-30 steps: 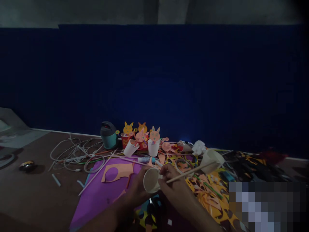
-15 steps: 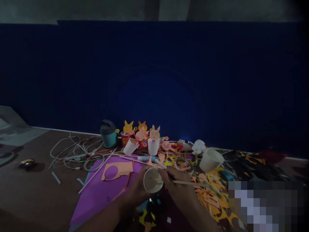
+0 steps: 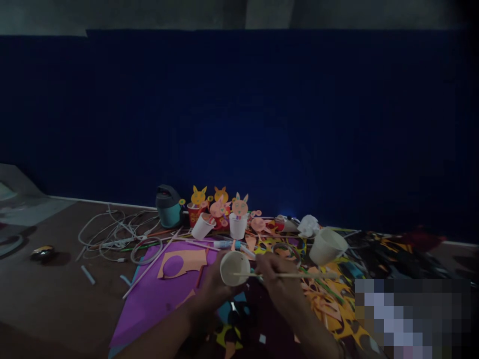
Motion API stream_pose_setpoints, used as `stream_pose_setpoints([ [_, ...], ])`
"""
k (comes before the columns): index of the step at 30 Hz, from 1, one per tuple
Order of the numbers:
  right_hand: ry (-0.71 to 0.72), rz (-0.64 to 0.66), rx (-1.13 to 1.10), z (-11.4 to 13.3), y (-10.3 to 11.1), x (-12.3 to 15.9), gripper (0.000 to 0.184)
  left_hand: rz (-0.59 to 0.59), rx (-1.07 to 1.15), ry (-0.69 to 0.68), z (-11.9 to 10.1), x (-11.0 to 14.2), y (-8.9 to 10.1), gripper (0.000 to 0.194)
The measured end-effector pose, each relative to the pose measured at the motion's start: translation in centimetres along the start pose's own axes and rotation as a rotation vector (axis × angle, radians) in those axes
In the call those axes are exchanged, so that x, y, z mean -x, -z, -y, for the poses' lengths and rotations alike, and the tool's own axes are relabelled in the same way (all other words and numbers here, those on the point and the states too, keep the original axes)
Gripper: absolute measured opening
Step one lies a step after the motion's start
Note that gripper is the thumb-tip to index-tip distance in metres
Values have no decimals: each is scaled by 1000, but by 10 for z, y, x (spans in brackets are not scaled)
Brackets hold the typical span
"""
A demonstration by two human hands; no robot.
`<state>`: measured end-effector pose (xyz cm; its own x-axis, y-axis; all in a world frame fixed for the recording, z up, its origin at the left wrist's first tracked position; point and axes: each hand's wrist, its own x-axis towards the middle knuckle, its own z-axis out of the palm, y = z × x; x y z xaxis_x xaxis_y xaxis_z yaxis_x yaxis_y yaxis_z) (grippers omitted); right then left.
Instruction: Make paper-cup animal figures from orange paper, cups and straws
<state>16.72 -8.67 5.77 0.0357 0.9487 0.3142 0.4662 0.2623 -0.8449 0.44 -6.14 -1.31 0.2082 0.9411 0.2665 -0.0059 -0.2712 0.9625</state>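
My left hand (image 3: 211,284) is wrapped around a white paper cup (image 3: 229,259), its open mouth tilted toward me. In my right hand (image 3: 276,281) is a thin, pale wooden stick (image 3: 309,275), held nearly level. One end of the stick reaches over the rim into the cup's mouth; the other points right. What kind of stick it is, I cannot tell. Beneath my left forearm lies a purple sheet (image 3: 144,306), with a cut orange paper piece (image 3: 192,262) on it.
Paper cups with animal faces (image 3: 240,205) stand by the blue wall. A teal and dark grey device (image 3: 169,212) and tangled white cable (image 3: 112,239) are at left. Another white cup (image 3: 325,249), crumpled white paper (image 3: 308,226) and yellow-orange scraps (image 3: 324,306) lie to the right.
My right hand has drawn back from the cup's rim to the right, showing more of the stick's length. The cup in my left hand has shifted slightly up and left.
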Motion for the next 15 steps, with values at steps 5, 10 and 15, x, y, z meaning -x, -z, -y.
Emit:
stream_pose_setpoints([
  [5,-235,-237,-133,-2,28,-22,52,-71,78,71,2,-8,4,51],
  [10,-310,-248,-28,-20,42,-36,53,-172,269,175,10,-11,9,44],
  [15,-342,204,635,-40,28,-32,49,-245,552,283,11,-18,14,33],
])
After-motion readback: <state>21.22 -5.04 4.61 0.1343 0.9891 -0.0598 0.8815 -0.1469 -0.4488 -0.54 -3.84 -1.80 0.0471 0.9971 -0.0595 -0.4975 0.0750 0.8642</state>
